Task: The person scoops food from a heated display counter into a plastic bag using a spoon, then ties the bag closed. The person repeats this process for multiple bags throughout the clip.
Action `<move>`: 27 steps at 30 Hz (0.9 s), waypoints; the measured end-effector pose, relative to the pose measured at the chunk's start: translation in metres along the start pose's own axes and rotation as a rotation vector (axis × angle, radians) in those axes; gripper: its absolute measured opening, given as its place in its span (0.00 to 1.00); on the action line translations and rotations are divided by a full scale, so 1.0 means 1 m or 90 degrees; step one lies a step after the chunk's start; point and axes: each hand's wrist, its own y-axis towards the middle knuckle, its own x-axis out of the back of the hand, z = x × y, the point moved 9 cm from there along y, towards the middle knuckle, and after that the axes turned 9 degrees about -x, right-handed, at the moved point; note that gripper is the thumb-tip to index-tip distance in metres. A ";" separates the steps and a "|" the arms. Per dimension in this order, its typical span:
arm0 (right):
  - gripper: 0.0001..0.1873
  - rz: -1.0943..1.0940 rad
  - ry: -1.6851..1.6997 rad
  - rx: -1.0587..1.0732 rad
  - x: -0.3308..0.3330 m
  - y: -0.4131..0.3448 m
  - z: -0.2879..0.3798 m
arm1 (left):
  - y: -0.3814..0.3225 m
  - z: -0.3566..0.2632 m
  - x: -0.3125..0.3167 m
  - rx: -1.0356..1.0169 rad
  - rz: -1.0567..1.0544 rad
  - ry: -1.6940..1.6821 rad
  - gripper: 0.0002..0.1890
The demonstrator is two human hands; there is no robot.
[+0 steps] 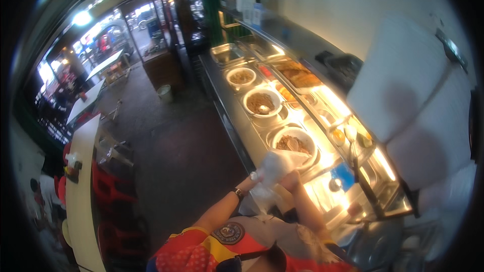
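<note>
A translucent plastic bag (278, 166) is bunched between my two hands, at the near end of a lit food counter. My left hand (248, 184), with a watch on its wrist, grips the bag's left side. Closed against the right side of the bag is my right hand (290, 181); its fingers are blurred. The bag's upper part overlaps the near rim of a white bowl (314, 144) of brown food. In that bowl lies a spoon or ladle (293, 143). More thin plastic (261, 198) hangs below my hands.
Farther along the steel counter (223, 111) stand two more white food bowls (279, 98) (251, 76). A glass-fronted shelf frame (302, 102) runs along the right, with a blue item (342, 176) near its close end. Left are long tables (84, 196) and red chairs (113, 187). People sit at far left.
</note>
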 end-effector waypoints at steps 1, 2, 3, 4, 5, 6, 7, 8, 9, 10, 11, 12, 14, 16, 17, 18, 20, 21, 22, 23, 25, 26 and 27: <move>0.27 -0.019 0.003 0.007 0.017 0.005 -0.002 | -0.001 0.010 0.002 0.013 -0.010 0.036 0.18; 0.26 -0.045 0.014 0.018 0.037 0.005 -0.006 | -0.012 0.001 0.002 0.060 -0.068 0.015 0.21; 0.25 -0.096 -0.013 0.019 0.045 0.009 -0.015 | -0.012 0.013 0.022 0.033 -0.105 -0.012 0.25; 0.24 -0.161 -0.036 0.022 0.056 0.010 -0.020 | -0.015 0.018 0.031 0.059 -0.116 0.050 0.26; 0.23 -0.215 -0.070 0.011 0.062 0.007 -0.025 | -0.014 0.033 0.058 -0.001 -0.182 0.114 0.24; 0.21 -0.309 -0.150 0.068 0.079 -0.013 -0.017 | -0.026 0.028 0.067 -0.028 -0.218 0.201 0.22; 0.19 -0.399 -0.233 0.118 0.084 -0.034 -0.011 | -0.039 0.008 0.069 -0.059 -0.256 0.290 0.21; 0.17 -0.477 -0.323 0.170 0.078 -0.050 0.000 | -0.048 -0.014 0.056 -0.064 -0.250 0.262 0.20; 0.17 -0.470 -0.339 0.204 0.063 -0.062 0.006 | -0.060 -0.045 0.038 -0.071 -0.247 0.235 0.19; 0.16 -0.459 -0.359 0.229 0.042 -0.081 0.009 | -0.077 -0.074 0.024 -0.074 -0.254 0.207 0.18; 0.16 -0.446 -0.381 0.248 0.017 -0.099 0.009 | -0.089 -0.096 0.005 -0.071 -0.212 0.169 0.17; 0.17 -0.402 -0.500 0.262 -0.021 -0.110 0.011 | -0.096 -0.118 -0.015 -0.068 -0.169 0.129 0.17; 0.17 -0.282 -0.784 0.410 -0.112 -0.133 0.019 | -0.106 -0.156 -0.050 -0.093 -0.102 0.078 0.16; 0.18 -0.215 -0.911 0.471 -0.166 -0.146 0.013 | -0.113 -0.188 -0.077 -0.144 -0.050 0.053 0.16; 0.18 -0.221 -0.897 0.458 -0.178 -0.148 0.011 | -0.115 -0.193 -0.083 -0.135 -0.038 0.065 0.16; 0.19 -0.226 -0.886 0.445 -0.186 -0.149 0.012 | -0.114 -0.198 -0.086 -0.128 -0.028 0.075 0.16; 0.19 -0.234 -0.816 0.424 -0.187 -0.153 0.016 | -0.118 -0.212 -0.097 -0.132 0.007 0.045 0.16; 0.19 -0.238 -0.780 0.411 -0.185 -0.155 0.017 | -0.123 -0.220 -0.104 -0.141 0.031 0.006 0.16; 0.16 -0.220 -0.763 0.416 -0.187 -0.157 0.019 | -0.127 -0.226 -0.110 -0.149 0.055 -0.033 0.16; 0.16 -0.232 -0.755 0.415 -0.186 -0.158 0.021 | -0.129 -0.233 -0.115 -0.179 0.075 0.002 0.17; 0.15 -0.256 -0.735 0.412 -0.182 -0.161 0.024 | -0.134 -0.242 -0.123 -0.236 0.115 0.073 0.18; 0.14 -0.260 -0.740 0.400 -0.183 -0.161 0.024 | -0.133 -0.239 -0.120 -0.229 0.105 0.065 0.19; 0.13 -0.264 -0.745 0.388 -0.184 -0.162 0.024 | -0.132 -0.235 -0.118 -0.221 0.096 0.057 0.19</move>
